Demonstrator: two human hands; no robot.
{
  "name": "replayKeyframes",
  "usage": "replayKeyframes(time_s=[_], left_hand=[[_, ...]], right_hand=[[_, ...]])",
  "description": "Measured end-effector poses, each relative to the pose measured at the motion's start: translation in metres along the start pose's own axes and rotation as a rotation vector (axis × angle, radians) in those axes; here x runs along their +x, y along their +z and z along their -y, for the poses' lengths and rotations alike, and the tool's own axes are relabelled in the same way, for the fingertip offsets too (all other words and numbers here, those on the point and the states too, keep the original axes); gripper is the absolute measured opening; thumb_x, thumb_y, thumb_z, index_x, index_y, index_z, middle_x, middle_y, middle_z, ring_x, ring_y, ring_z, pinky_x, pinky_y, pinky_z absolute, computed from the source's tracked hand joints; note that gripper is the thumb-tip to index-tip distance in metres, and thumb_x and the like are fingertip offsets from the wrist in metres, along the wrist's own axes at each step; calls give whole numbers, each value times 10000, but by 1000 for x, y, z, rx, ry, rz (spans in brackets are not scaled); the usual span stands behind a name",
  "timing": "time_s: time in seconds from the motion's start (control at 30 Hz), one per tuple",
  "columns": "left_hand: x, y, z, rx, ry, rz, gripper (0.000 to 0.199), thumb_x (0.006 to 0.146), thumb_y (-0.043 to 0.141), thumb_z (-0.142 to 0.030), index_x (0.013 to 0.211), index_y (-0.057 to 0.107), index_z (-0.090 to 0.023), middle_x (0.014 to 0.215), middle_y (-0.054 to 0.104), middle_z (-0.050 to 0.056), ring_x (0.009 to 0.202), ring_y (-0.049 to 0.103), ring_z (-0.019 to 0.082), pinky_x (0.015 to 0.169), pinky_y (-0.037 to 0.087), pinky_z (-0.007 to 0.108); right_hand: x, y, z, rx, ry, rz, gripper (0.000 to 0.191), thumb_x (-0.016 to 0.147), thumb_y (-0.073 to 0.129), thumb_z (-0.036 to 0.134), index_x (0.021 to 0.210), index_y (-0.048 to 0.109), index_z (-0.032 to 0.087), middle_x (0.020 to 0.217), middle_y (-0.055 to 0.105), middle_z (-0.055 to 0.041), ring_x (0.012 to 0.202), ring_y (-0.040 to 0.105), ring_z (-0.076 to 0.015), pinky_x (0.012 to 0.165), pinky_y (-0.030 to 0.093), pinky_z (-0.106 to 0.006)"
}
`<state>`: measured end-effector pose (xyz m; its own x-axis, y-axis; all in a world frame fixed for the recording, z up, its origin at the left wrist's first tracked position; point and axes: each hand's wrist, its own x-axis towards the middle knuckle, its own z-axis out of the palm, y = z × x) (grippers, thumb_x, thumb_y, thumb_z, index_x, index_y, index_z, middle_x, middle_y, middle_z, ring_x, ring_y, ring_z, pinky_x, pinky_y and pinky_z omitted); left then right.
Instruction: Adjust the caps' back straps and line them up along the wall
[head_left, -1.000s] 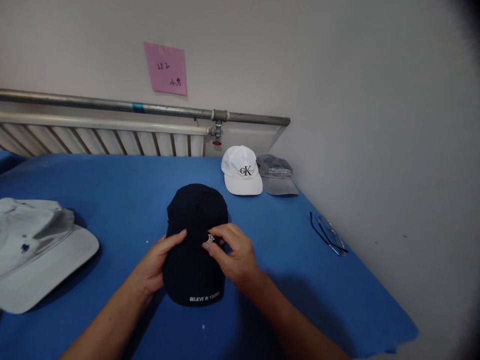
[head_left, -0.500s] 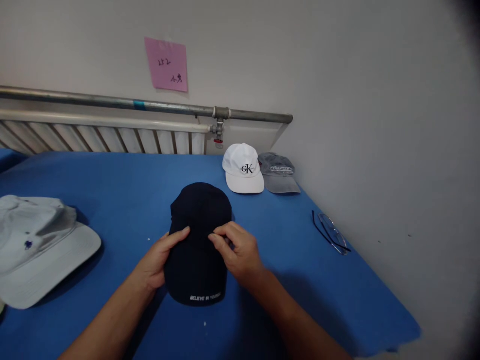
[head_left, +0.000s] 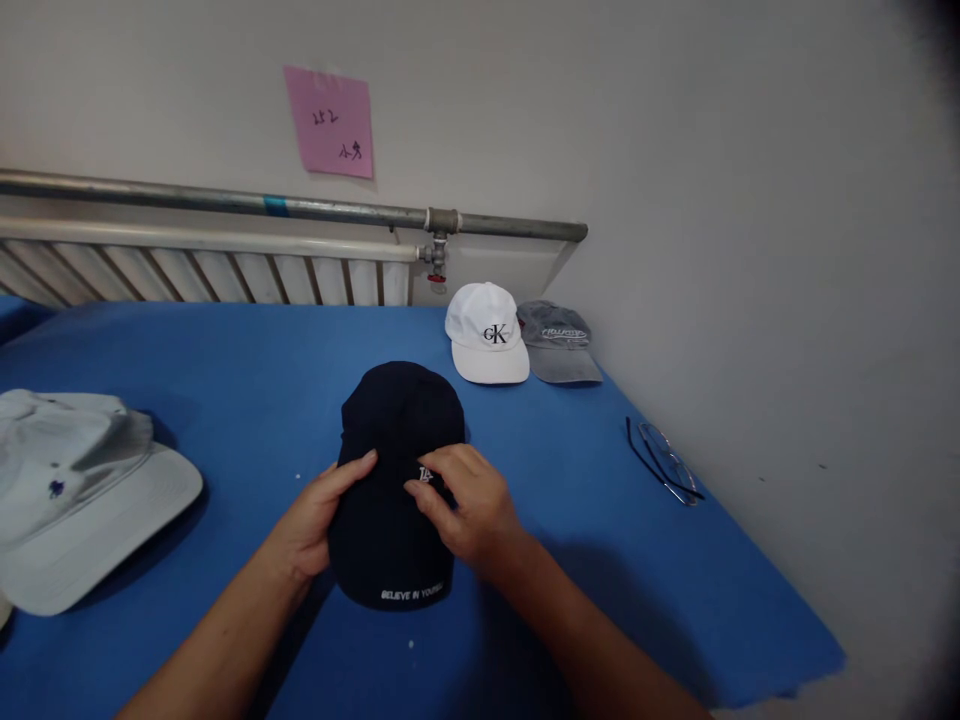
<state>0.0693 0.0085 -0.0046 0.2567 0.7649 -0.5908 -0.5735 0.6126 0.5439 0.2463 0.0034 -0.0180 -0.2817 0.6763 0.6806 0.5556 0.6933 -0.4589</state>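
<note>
A dark navy baseball cap (head_left: 390, 540) is held over the blue surface, its brim toward me with "BELIEVE IN YOURSELF" in white along the edge. My left hand (head_left: 319, 520) grips the cap's left side, thumb on top and the other fingers hidden underneath. On the cap's front, my right hand (head_left: 469, 505) has its thumb and fingertips parted around a small white logo (head_left: 425, 474). No separate object shows between those fingers. To the left lies a pale cap (head_left: 82, 500) with a small dark blue emblem, partly cut off by the view.
On the blue surface (head_left: 247, 380), a white cap (head_left: 487, 335) sits beside a grey cap (head_left: 559, 345) at the back right. Eyeglasses (head_left: 664, 462) lie near the right edge by the wall. A radiator (head_left: 225, 275) and metal pipe (head_left: 352, 215) run behind.
My right thumb and fingertips have come apart from a pinch, and the white logo now shows between them. The navy cap and my left hand stay about where they were.
</note>
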Motion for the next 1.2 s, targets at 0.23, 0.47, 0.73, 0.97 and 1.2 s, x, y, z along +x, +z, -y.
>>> replayKeyframes(time_s=[0.23, 0.47, 0.73, 0.97, 1.2], left_hand=[[-1, 1, 0, 25, 24, -20, 193, 873, 554, -144, 889, 734, -77, 825, 747, 157, 673, 719, 245, 677, 599, 357], [-3, 3, 1, 53, 59, 8, 168, 859, 565, -115, 846, 731, -93, 749, 742, 130, 616, 709, 226, 620, 596, 329], [8, -9, -1, 87, 41, 66, 179, 870, 581, -179, 844, 724, -76, 753, 741, 137, 614, 703, 215, 628, 588, 319], [14, -26, 2, 94, 48, 139, 183, 857, 616, -229, 851, 718, -77, 803, 747, 142, 663, 705, 213, 698, 572, 321], [-1, -31, 12, 73, 95, 157, 226, 848, 634, -245, 953, 711, -60, 914, 745, 165, 767, 715, 237, 801, 556, 348]], right_hand=[[0, 1, -1, -26, -5, 4, 127, 912, 564, 250, 864, 627, 151, 765, 650, -61, 721, 574, -168, 678, 479, -303], [1, -1, -2, 6, -24, 33, 226, 938, 509, 238, 733, 587, 185, 668, 593, -23, 644, 525, -140, 642, 438, -285], [-2, 6, -4, 20, 59, -5, 178, 911, 554, 291, 774, 601, 187, 714, 613, -27, 681, 556, -148, 666, 451, -290], [-7, 10, -3, 129, 98, -74, 146, 909, 520, 272, 840, 623, 194, 794, 635, -37, 773, 593, -159, 736, 480, -299], [-15, 8, -16, 151, 244, -178, 199, 920, 457, 288, 842, 612, 191, 838, 614, -43, 817, 581, -167, 779, 465, -314]])
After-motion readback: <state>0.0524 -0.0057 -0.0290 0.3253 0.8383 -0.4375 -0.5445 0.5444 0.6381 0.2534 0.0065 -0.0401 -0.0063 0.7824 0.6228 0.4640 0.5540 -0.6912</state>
